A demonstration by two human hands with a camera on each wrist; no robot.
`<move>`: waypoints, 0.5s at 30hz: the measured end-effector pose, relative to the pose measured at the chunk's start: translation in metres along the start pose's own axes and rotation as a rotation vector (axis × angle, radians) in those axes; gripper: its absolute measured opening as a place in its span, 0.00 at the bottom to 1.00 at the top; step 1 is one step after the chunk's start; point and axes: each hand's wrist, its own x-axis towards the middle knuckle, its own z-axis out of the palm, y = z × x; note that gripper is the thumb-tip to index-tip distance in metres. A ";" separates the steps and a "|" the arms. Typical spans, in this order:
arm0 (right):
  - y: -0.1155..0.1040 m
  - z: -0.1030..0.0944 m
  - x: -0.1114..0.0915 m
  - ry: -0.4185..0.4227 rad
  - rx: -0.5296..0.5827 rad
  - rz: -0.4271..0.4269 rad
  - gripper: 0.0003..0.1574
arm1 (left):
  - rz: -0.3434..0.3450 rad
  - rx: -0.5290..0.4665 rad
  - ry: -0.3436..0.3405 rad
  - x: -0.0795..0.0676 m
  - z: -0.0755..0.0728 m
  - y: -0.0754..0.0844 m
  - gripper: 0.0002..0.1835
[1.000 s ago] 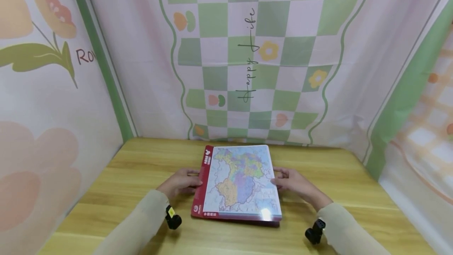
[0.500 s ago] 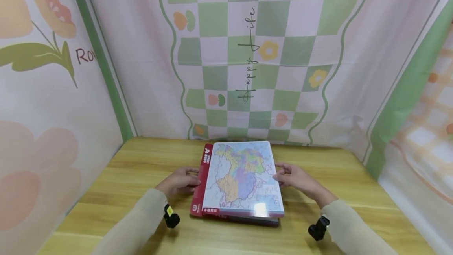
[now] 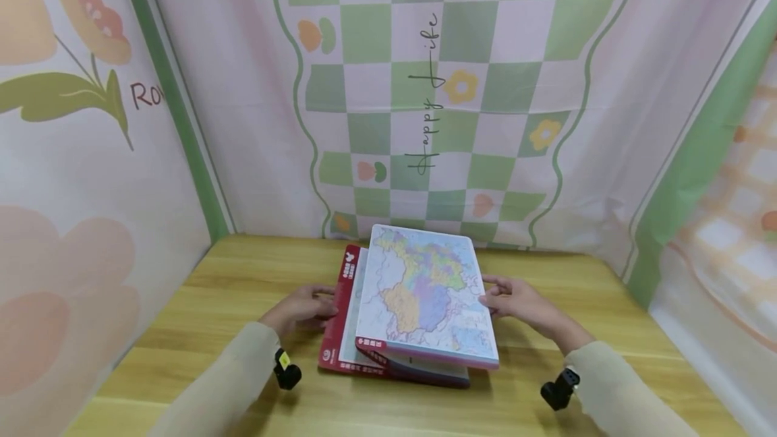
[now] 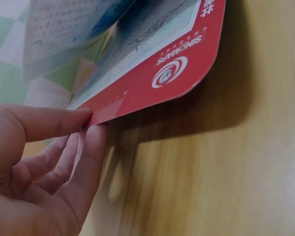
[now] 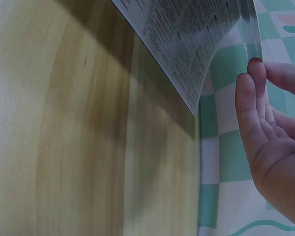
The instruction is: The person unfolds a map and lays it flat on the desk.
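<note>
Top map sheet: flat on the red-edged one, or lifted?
Lifted, at least along its near edge: the head view shows a gap between the top map sheet and the red-edged sheet beneath.

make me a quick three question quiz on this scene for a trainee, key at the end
1. Multiple choice: what does the left hand pinch?
A) a pen
B) the red-edged map
C) a cup

2. True or false: the upper map leaves part of the red-edged map uncovered.

3. Fill in the blank: the words on the checked cloth behind the table read "Happy ____".

Key: 1. B; 2. true, its red strip shows to the left of the upper map; 3. Life
</note>
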 end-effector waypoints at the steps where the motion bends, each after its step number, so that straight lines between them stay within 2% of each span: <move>1: 0.000 -0.001 -0.001 0.001 0.005 -0.002 0.48 | -0.001 0.000 0.002 0.000 -0.001 0.000 0.32; 15: 0.001 -0.021 -0.011 0.015 -0.038 -0.024 0.48 | -0.002 0.025 0.037 -0.006 -0.016 0.000 0.31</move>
